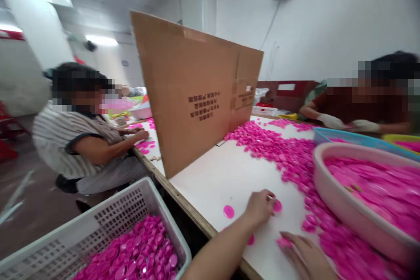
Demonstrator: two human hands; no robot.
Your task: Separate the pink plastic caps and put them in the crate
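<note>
My left hand [260, 208] is over the white tabletop with its fingers curled together, and a round pink plastic disc [277, 205] shows at its fingertips. To the right and closer to me, my right hand [308, 256] pinches a pink plastic piece [284, 242] between thumb and fingers; its exact shape is partly covered. A flat pink disc [229, 211] lies on the table left of my left hand. Part of another pink disc [251, 239] shows beside my left forearm.
A pink tub [331, 197] of flat pink discs stands at right, by a long heap of pink pieces [262, 142]. A cardboard sheet [197, 87] stands across the table. A white basket [170, 214] of pink pieces is at lower left. Co-workers [88, 140] sit left and right.
</note>
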